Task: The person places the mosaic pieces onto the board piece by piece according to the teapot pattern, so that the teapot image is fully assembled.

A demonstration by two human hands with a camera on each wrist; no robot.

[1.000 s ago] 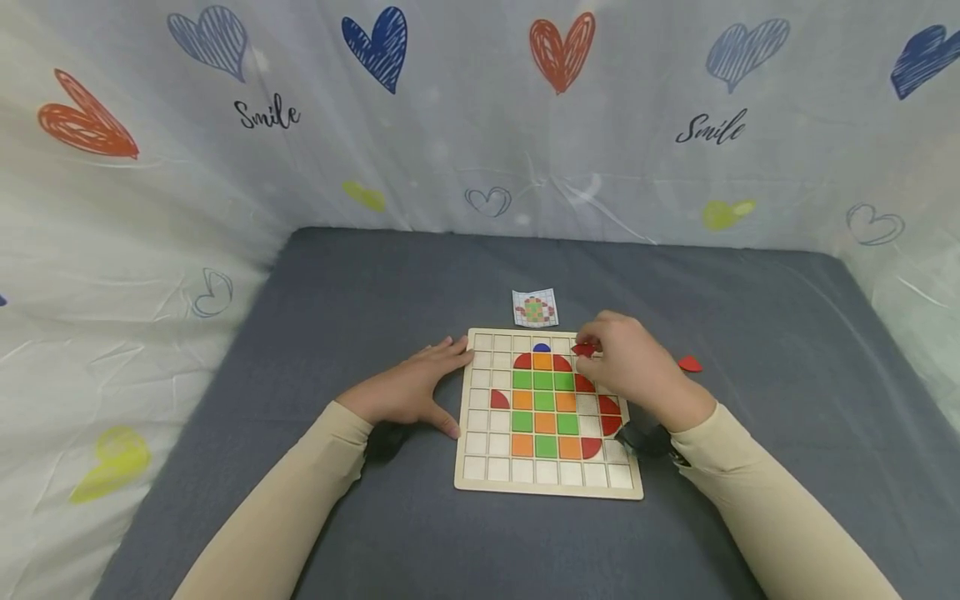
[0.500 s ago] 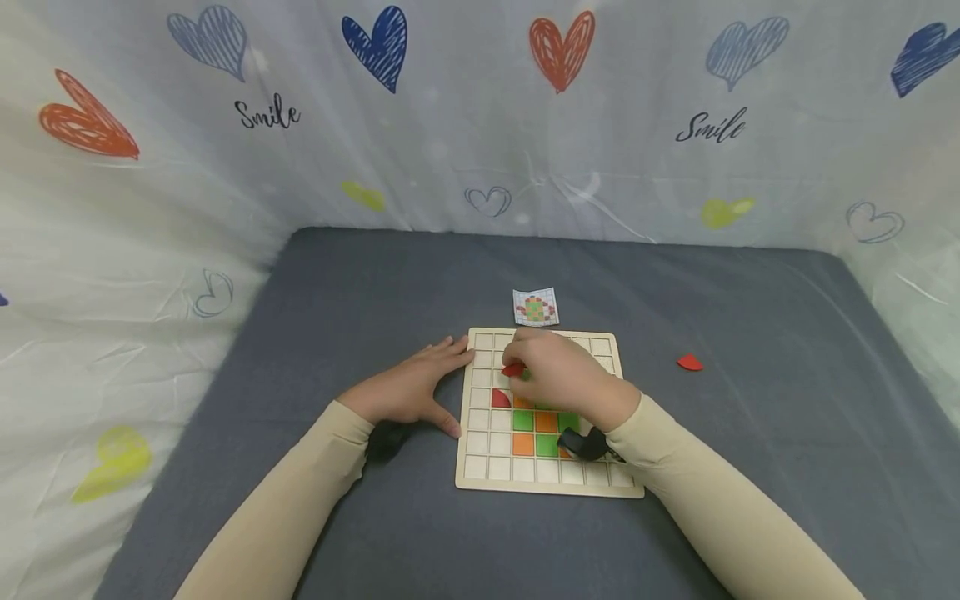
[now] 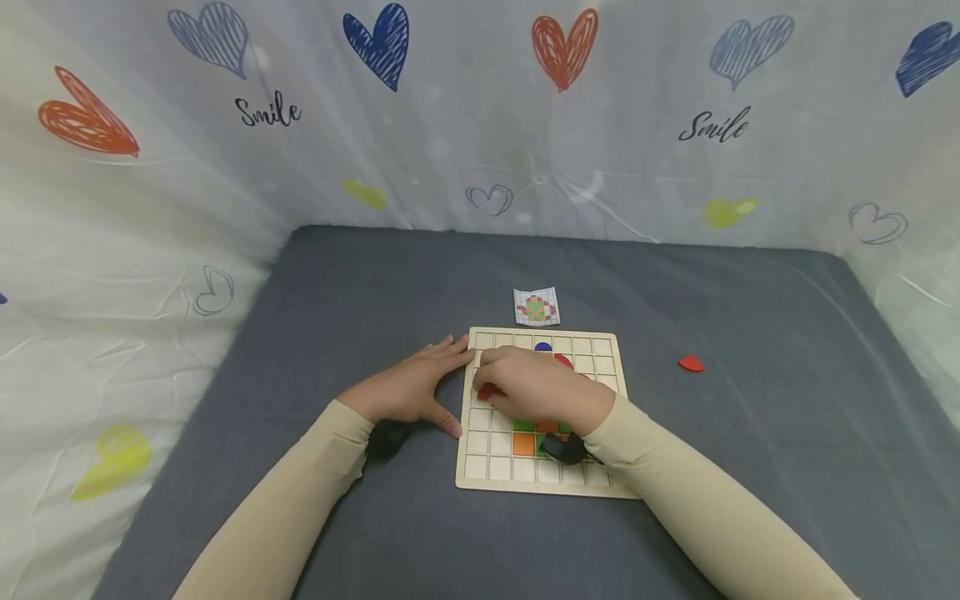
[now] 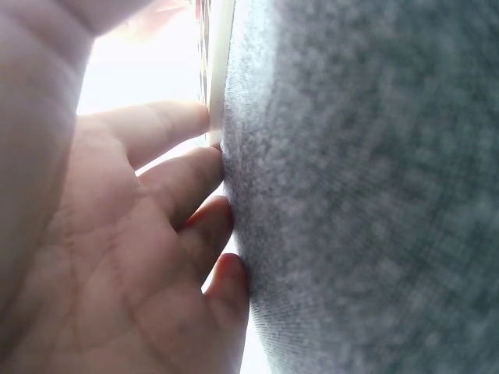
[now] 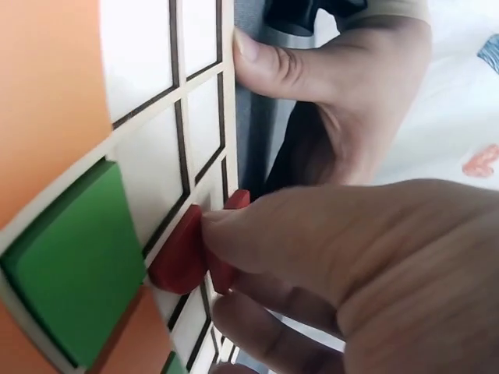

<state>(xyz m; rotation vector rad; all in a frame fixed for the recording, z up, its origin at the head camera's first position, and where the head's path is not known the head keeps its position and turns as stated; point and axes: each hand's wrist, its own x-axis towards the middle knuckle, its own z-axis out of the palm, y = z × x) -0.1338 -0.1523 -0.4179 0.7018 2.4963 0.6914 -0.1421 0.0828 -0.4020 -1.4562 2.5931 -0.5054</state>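
Observation:
A wooden grid board [image 3: 477,472] lies on the grey cloth, with green, orange and red pieces set in its cells. My left hand [image 3: 405,388] has its fingers spread, thumb and fingertips touching the board's left edge. Over the board's left part, my right hand [image 3: 542,383] pinches a red quarter-circle piece [image 3: 488,392] between thumb and fingers. In the right wrist view that piece [image 5: 221,269] is at a cell near the left edge, beside another red quarter-circle [image 5: 178,259] next to a green square [image 5: 76,261]. My right hand hides much of the pattern from the head camera.
A small printed pattern card [image 3: 536,307] lies just beyond the board. One loose red quarter-circle [image 3: 691,363] is on the cloth to the right. A blue half-circle [image 3: 543,347] sits in the board's top row. A heart-printed white curtain [image 3: 442,125] surrounds the table.
My right hand has carried the red quarter-circle from the board's upper right across to its left side, lowering it towards a left-hand cell. The left hand has stayed at the edge.

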